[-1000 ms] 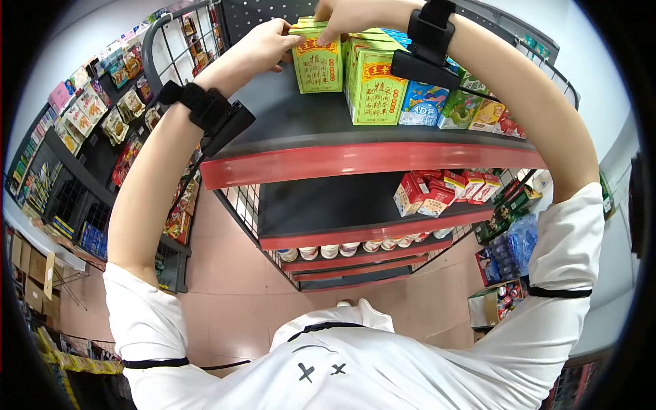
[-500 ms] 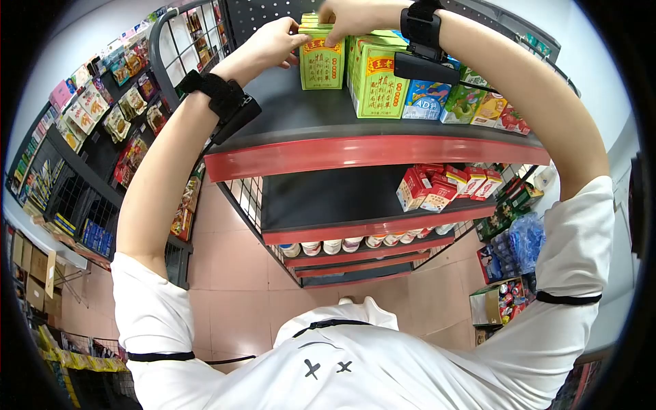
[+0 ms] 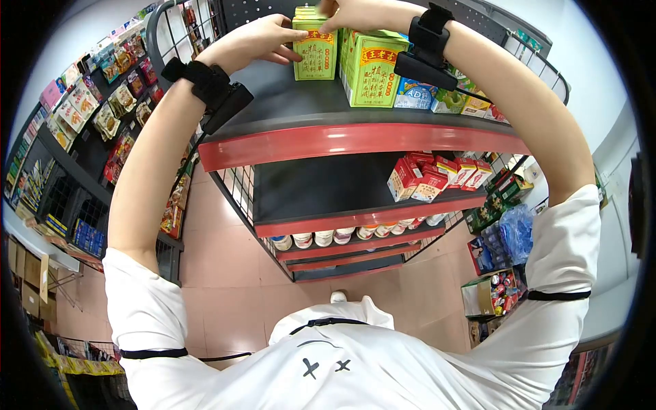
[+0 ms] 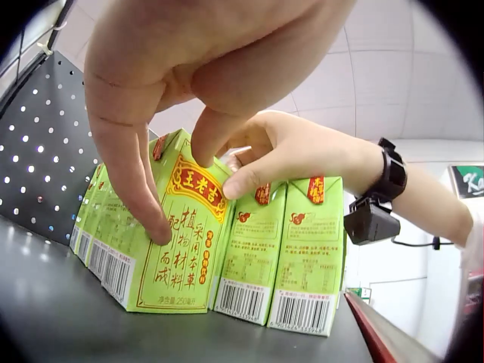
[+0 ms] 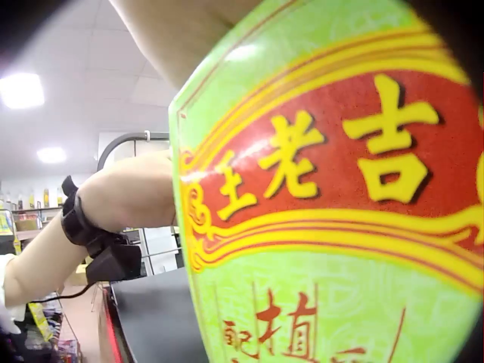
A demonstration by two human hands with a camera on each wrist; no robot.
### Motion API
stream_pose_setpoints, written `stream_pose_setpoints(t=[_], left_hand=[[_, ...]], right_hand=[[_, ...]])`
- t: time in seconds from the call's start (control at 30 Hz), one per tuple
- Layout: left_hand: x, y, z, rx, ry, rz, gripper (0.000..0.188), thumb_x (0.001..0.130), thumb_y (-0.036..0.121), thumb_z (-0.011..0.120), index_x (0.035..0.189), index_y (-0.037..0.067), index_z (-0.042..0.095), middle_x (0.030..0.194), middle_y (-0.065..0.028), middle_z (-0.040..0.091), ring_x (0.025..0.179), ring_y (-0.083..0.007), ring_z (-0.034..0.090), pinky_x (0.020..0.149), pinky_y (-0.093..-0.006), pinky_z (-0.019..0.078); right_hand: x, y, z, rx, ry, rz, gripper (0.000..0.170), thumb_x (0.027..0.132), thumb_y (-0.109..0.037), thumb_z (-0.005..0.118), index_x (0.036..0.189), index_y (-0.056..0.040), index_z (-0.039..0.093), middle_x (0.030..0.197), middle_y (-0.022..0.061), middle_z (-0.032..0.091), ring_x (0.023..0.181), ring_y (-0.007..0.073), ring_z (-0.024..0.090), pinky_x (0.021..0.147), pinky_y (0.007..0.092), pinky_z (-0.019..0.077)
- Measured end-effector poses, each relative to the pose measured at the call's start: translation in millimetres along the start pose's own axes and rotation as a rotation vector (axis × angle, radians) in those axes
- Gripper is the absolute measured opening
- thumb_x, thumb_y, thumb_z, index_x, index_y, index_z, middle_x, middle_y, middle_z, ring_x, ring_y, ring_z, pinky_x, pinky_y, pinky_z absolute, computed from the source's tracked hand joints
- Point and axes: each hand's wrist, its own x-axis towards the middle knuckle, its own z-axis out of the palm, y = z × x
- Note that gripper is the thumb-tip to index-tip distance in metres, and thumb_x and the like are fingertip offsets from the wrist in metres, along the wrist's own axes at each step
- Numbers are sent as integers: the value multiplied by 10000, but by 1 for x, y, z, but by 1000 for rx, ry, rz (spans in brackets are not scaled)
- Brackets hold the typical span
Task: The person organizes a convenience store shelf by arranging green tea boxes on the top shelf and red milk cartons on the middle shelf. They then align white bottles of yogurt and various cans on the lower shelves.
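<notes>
Though partly red, green carton (image 3: 316, 58)

Bright white rectangular ceiling lights (image 5: 21, 91) shone overhead — glare streaked the glossy red metal shelf edge (image 3: 362, 142) — while wide-angle distortion bowed straight lines and black vignetting swallowed the corners.

In front of you, a green carton (image 3: 316, 51) with a red-and-yellow label stands upright on the dark shelf (image 3: 273, 102), matching cartons (image 4: 92, 227) lined up behind.

Head view, right hand (image 3: 350, 15) — top-cropped, packet labels (image 3: 76, 109) — unreadable
</notes>
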Motion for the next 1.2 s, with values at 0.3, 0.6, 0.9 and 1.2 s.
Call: stream_pose_setpoints(t=[0.3, 0.6, 0.9, 1.2], left_hand=[[-75, 41, 2, 684, 338, 465, 342, 878, 178, 580, 1159, -17, 588, 1050, -158, 645, 960, -209, 613, 760, -330, 496], [-218, 40, 70, 448, 327, 619, 341, 718, -79, 661, 1051, -8, 655, 794, -96, 643, 577, -151, 588, 485, -245, 434], [-182, -126, 172, 222, 95, -14, 173, 839, 136, 592, 960, 45, 675, 850, -177, 669, 784, -331, 665, 692, -401, 525], [-111, -195, 186, 760, 290, 56, 519, 847, 115, 598, 1308, -21, 402, 1168, -254, 547, 1153, -407, 496, 924, -455, 437]], right_hand=[[-81, -66, -25, 127, 168, 68, 409, 884, -271, 583, 1147, 43, 601, 1043, 205, 658, 995, 305, 628, 853, 376, 511], [-192, -115, 50, 429, 305, -406, 149, 772, -34, 660, 894, -47, 575, 726, 98, 576, 598, 272, 584, 523, 360, 458], [-171, -88, 221, 649, -462, 213, 259, 802, -152, 558, 990, -3, 657, 1049, 220, 635, 1001, 353, 607, 856, 407, 486], [-78, -44, 278, 64, -99, 20, 623, 826, 54, 412, 1431, -45, 296, 1487, 207, 271, 1245, 384, 441, 1010, 441, 412]])
